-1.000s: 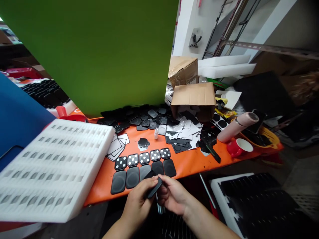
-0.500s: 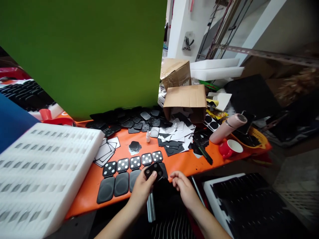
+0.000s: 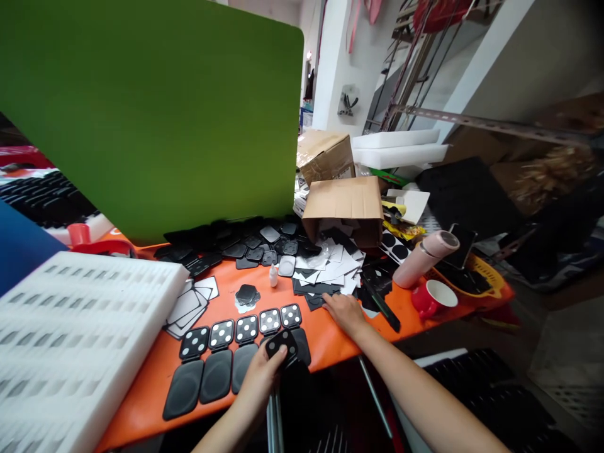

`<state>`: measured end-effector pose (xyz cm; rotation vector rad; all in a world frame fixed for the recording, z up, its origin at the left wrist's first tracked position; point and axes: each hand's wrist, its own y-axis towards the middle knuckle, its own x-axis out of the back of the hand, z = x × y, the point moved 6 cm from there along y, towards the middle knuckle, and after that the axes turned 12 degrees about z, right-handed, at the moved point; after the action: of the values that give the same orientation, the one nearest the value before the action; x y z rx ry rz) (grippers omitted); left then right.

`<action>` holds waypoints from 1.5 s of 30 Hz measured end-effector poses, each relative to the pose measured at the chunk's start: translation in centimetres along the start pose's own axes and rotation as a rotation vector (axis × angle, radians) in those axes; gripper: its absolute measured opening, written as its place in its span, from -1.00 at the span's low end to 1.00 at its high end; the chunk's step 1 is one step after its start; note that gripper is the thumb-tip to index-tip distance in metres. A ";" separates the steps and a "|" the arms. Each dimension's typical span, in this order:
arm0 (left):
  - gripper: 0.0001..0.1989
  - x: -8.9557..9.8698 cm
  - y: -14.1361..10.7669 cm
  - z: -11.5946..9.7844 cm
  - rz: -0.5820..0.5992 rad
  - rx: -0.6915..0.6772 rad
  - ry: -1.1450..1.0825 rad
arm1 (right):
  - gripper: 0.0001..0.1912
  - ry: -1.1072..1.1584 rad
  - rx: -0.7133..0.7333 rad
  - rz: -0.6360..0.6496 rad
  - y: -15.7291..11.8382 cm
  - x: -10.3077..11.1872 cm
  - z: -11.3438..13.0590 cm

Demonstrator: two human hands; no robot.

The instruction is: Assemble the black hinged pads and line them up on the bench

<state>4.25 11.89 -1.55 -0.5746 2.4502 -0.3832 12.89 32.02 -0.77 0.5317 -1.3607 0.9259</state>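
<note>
My left hand [image 3: 255, 377] grips a black square case [image 3: 282, 345], its thumb pressed on the dotted face. Dark dots show on that face. My right hand [image 3: 345, 313] lies at the near edge of some black sheets [image 3: 315, 302], fingers stretched out; whether the fingertips touch a sheet is hard to make out. Along the table's front edge, several opened black cases form a row. Their upper halves [image 3: 193, 343] carry white dots, and their lower halves [image 3: 216, 376] are plain black. The row's right end is partly behind my left hand.
White foam with slots [image 3: 94, 340] stands on the left of the orange table [image 3: 141, 390]. A small white bottle [image 3: 273, 275], loose white cards [image 3: 340, 261] and a cardboard box [image 3: 342, 198] lie farther back. A pink flask [image 3: 425, 258] and red mug [image 3: 431, 299] stand right.
My right hand has moved forward from beside the left hand to the black sheets. My left hand still holds the case. The camera view has shifted slightly.
</note>
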 end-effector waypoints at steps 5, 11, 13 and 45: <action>-0.63 0.0 -0.5 -0.5 -0.039 -0.028 -0.031 | -0.75 0.022 -0.001 0.004 4.1 1.0 0.2; -0.66 -0.6 1.4 0.2 -0.009 -0.007 -0.071 | -0.67 0.241 -0.063 0.037 1.8 0.1 1.1; -0.66 -1.0 2.4 0.6 0.017 0.001 -0.052 | -0.60 0.549 0.056 0.142 -1.0 -1.4 2.5; -0.52 -2.2 -0.3 -1.5 0.237 -0.507 1.694 | -0.49 1.166 -0.245 -0.257 -4.1 -5.0 -4.0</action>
<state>5.04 12.92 0.77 0.0069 4.2547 -0.0806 18.83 31.67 -5.52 -0.0689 -0.3151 0.6430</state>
